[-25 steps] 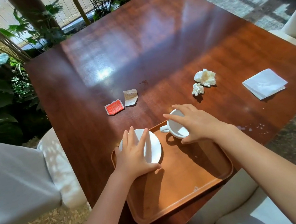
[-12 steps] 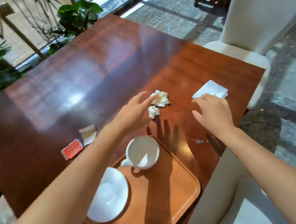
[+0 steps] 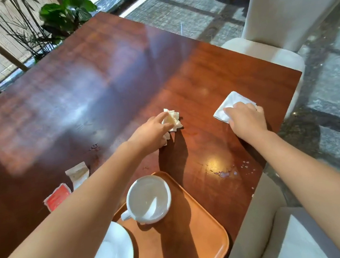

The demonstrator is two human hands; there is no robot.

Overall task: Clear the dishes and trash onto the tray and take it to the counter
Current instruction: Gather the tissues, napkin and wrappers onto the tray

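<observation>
Since half a second ago both hands have reached their targets: the left hand (image 3: pixel 152 133), then short of the crumpled tissue (image 3: pixel 172 119), now has thumb and fingers pinched on that wad, a smaller wad tucked under the palm; the right hand (image 3: pixel 247 120), then hovering near the folded napkin (image 3: pixel 230 105), now lies flat on it, fingers spread, not closed, pressing its near half. Both papers are still on the bench (image 3: pixel 103 89), beyond the tray (image 3: pixel 198 242), tissue just past its far corner, napkin well to the right near the bench edge. On the tray the white cup (image 3: pixel 149 199) sits upright, handle to the left, the saucer (image 3: pixel 113 257) beside it at the near left. Left of the tray, partly behind the left forearm, lie a red packet (image 3: pixel 57 197) and a torn beige packet (image 3: pixel 78 173). Spilled droplets (image 3: pixel 225 173) sit right of the tray. A cream chair (image 3: pixel 276 31) stands at the bench's far-right corner.
</observation>
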